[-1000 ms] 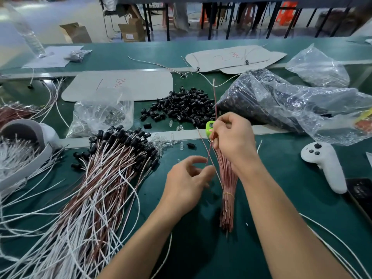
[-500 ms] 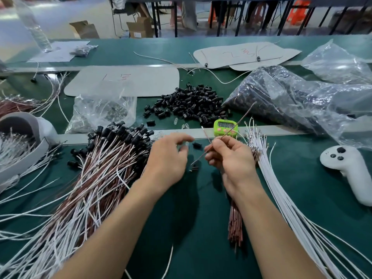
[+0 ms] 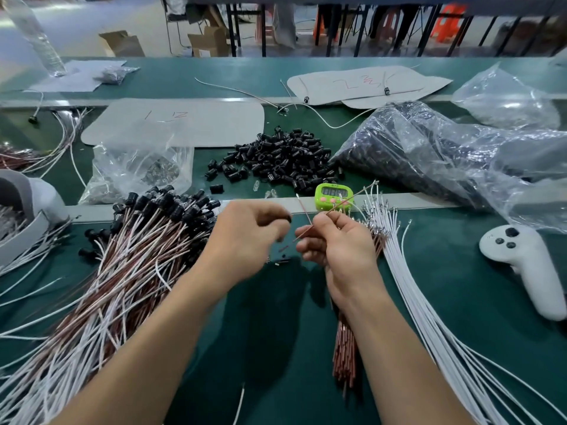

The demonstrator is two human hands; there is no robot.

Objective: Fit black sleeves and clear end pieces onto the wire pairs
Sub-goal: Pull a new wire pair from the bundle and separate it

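On the green bench mat (image 3: 276, 332), black-sleeved red-and-white wire pairs (image 3: 147, 240) heap at lower left, while at centre our right hand (image 3: 340, 250) pinches bare thin red wires (image 3: 363, 190) and our left hand (image 3: 248, 237) curls around we cannot tell what, so much work likely remains.

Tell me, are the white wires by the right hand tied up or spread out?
Spread out: the white wires fan loosely across the table beside the right hand; no tie shows.
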